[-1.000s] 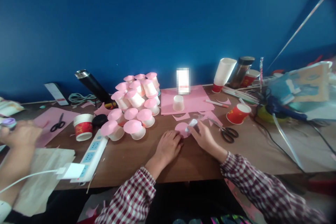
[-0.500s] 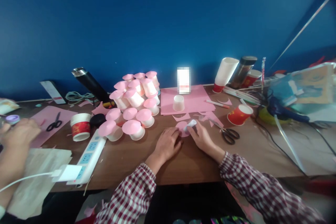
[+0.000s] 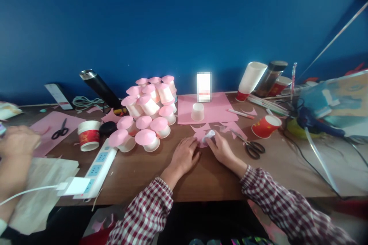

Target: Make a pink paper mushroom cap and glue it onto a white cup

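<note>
Head view: At a cluttered wooden table [image 3: 138,172] against a blue wall, a person in a checked shirt works a pink paper disc [image 3: 200,136]. The left hand [image 3: 184,156] lies flat, fingers spread loosely and gripping nothing, its fingertips on the disc's near edge, seemingly to pin it down. The right hand [image 3: 221,149] pinches a small white glue stick [image 3: 208,136], tip down on the disc, apparently to spread glue. Scissors [image 3: 250,146] lie at three o'clock of the hands, just beside the right one; a heap of pink-capped cups [image 3: 146,111] stands at ten o'clock; a lone white cup [image 3: 197,111] sits upturned on pink sheets [image 3: 218,109] at twelve. A co-worker's hand [image 3: 17,143] shows at far nine o'clock.
</note>
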Demonstrator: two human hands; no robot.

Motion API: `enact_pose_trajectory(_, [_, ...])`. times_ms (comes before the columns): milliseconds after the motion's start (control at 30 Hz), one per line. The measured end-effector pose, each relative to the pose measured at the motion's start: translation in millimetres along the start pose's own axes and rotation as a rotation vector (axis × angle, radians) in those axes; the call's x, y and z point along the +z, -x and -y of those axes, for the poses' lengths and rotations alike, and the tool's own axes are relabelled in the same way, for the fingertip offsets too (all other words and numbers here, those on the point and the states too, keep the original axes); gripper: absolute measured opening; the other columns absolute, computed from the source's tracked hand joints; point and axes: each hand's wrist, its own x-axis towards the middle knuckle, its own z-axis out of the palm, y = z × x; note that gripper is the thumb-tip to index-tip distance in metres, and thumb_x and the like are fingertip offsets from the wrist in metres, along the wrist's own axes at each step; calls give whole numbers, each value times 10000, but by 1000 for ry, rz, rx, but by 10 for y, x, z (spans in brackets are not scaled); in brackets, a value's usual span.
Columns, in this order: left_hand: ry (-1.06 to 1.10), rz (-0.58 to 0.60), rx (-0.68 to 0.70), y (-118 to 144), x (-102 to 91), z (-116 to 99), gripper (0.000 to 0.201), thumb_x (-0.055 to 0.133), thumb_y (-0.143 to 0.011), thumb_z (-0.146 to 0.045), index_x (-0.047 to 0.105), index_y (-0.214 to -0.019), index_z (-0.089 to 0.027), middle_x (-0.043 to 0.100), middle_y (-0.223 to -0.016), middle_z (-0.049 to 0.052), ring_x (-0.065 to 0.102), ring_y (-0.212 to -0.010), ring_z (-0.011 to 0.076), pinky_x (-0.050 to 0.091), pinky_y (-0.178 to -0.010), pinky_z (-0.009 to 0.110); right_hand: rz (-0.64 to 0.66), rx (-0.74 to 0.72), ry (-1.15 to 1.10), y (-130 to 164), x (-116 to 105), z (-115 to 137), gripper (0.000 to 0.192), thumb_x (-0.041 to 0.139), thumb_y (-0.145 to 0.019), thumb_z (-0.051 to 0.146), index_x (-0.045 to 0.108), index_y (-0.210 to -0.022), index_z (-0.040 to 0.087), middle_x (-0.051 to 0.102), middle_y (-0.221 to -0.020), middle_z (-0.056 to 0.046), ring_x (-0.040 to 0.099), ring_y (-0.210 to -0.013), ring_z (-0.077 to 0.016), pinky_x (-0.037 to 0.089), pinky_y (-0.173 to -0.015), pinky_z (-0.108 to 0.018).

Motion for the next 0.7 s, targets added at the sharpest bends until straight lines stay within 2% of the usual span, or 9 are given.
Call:
enact_pose_trajectory(300, [1, -22, -1, 1, -2, -12, 333, 517, -830, -292, 560, -1134, -166, 576, -1214, 101, 479, -1169, 249, 353, -1040, 424, 71, -28, 107, 30, 27, 4, 177, 442, -901, 323, 508, -968, 174, 643, -834, -75, 615, -734, -215, 458, -666, -293])
enact_pose_trajectory(500, [23, -32, 2, -1, -8, -16, 367, 523, -822, -281, 527, -1174, -176, 573, -1212, 104, 485, -1160, 245, 354, -1036, 432, 122, -68, 157, 33, 43, -2, 205, 453, -899, 315, 515, -1049, 189, 643, -979, -95, 621, -848, -230, 469, -731, -311])
enact_pose_trajectory(700, [33, -29, -2, -6, 4, -14, 354, 513, -826, -287, 525, -1165, -186, 573, -1207, 95, 490, -1153, 242, 353, -1037, 431, 164, -84, 178, 12, 32, 21, 176, 445, -904, 317, 525, -1003, 194, 634, -976, -89, 621, -833, -219, 473, -723, -305])
